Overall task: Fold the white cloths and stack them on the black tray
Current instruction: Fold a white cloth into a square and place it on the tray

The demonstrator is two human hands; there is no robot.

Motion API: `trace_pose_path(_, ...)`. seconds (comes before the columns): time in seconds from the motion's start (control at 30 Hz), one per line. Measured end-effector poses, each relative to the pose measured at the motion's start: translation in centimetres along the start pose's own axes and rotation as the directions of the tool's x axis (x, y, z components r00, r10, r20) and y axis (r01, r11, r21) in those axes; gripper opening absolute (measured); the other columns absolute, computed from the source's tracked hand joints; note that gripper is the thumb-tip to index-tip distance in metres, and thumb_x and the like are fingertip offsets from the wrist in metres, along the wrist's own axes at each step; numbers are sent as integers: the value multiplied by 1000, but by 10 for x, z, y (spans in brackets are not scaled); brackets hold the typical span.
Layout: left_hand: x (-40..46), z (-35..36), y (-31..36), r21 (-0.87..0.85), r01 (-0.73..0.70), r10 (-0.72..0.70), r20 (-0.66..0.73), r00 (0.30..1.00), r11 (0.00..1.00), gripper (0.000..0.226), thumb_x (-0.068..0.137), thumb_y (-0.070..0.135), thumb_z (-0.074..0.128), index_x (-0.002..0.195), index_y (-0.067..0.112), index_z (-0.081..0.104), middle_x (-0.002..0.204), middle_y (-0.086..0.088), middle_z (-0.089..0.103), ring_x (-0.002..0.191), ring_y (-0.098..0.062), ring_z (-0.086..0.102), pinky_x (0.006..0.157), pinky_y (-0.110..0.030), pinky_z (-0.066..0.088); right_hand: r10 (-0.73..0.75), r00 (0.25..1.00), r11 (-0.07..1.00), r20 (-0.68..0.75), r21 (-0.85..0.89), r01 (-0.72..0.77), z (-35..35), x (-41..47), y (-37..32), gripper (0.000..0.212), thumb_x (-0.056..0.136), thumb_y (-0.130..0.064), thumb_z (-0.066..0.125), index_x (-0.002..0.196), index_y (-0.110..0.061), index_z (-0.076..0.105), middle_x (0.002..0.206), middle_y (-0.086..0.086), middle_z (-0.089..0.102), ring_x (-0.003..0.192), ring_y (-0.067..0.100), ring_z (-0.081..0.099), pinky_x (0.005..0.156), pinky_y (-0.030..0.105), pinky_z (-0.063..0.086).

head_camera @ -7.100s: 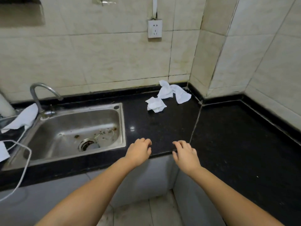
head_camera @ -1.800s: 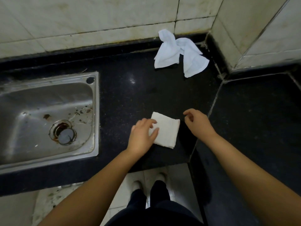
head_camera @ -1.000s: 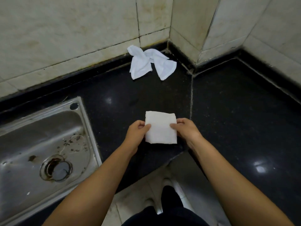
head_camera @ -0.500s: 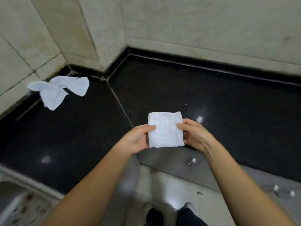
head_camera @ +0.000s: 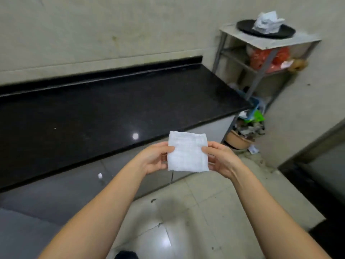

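A folded white cloth, a neat square, is held up in front of me over the floor. My left hand pinches its left edge and my right hand pinches its right edge. Far off at the upper right, a round black tray lies on top of a metal rack. A pile of white cloths sits on the tray.
The black stone counter runs along the wall on the left. The metal rack stands past its right end, with red bags on a lower shelf and a clay pot with clutter at its foot. A dark doorway is at right.
My view has swung right, away from the corner and the crumpled cloth, which is out of sight. The rack and black tray have come into view. Both hands still hold the folded cloth.
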State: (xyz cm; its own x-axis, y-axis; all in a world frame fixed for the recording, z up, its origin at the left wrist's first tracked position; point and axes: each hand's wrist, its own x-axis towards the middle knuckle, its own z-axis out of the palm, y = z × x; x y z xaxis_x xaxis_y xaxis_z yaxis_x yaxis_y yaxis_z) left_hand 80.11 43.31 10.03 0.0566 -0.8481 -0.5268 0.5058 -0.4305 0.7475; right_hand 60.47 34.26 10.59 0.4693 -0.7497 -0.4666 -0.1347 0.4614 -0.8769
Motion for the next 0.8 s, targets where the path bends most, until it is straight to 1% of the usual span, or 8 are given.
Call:
trace_pose_path(0.1,30,92,-20,72,36,-40,65,997,997,22,91,2,51,110,11,60,101,-7,66,86,-18,63,68,-32,58,-20,992,999,-128,45,26,-91,-33,-5,11,90,-8,56,86,-18,60,78,-1,66,68,14,61,62,25,49)
trace_pose_path(0.2,53,166,-29,161,57,-77,125,989,985,18,92,3,51,103,14,60,95,-3,66,83,-15,62,62,-27,57,-19,974,992,-226,114,45,-161,-57,-11,11,90,-8,57,86,-18,60,78,-2,67,66,11,63,60,24,52)
trace_pose_path(0.27,71,203,-31,209,70,-105,162,981,975,17,92,3,51,98,16,60,93,-2,65,81,-14,61,64,-27,56,-11,963,986,-269,157,55,-197,-66,-15,11,90,-8,57,88,-18,60,81,-1,67,68,12,64,58,23,53)
trace_pose_path(0.4,116,257,-26,273,94,-157,217,963,958,16,90,2,52,94,17,59,91,-2,64,80,-14,59,76,-32,52,-10,949,966,-316,242,90,-253,-63,-25,11,91,-6,55,90,-16,59,86,1,65,75,15,62,57,25,57)
trace_pose_path(0.5,158,287,-12,287,88,-164,252,954,954,16,90,2,52,89,16,59,88,-2,64,79,-14,60,71,-30,55,-15,937,962,-348,251,109,-289,-39,-42,11,91,-5,55,89,-15,59,86,3,65,75,15,62,58,26,57)
trace_pose_path(0.63,227,323,24,298,43,-128,273,953,954,18,91,2,52,88,18,60,89,-2,65,79,-15,60,73,-32,54,-48,923,959,-382,242,150,-331,15,-84,10,92,-4,54,89,-13,59,84,5,65,72,16,62,56,27,58)
trace_pose_path(0.7,262,339,53,297,20,-103,265,959,955,18,91,2,52,90,17,60,89,-2,66,80,-15,61,68,-31,56,-67,918,957,-392,236,171,-350,49,-114,11,92,-4,54,89,-13,60,84,7,65,72,17,62,56,27,58)
trace_pose_path(0.8,315,364,110,284,-2,-76,265,961,959,17,91,2,53,87,17,60,93,-3,65,84,-16,61,68,-32,55,-114,913,956,-392,208,209,-376,103,-174,9,91,-6,55,90,-13,60,85,6,67,71,16,63,53,27,57)
